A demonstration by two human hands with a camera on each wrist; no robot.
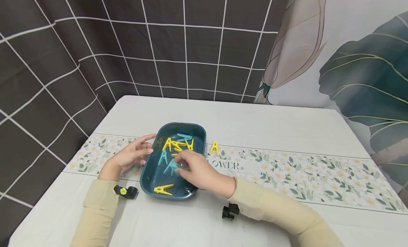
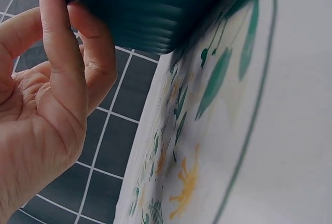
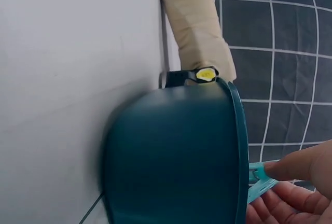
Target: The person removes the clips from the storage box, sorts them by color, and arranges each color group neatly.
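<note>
Floral table, teal clothespin lying up-left

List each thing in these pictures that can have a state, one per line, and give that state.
Teal tray: upright on the table, holding loose clothespins.
Teal clothespin: inside the tray, pinched by the right hand.
Yellow clothespin: outside the tray, lying alone on the tablecloth.
Yellow clothespin in tray: lying flat, untouched.
Left hand: fingers relaxed, resting against the tray's outer wall.
</note>
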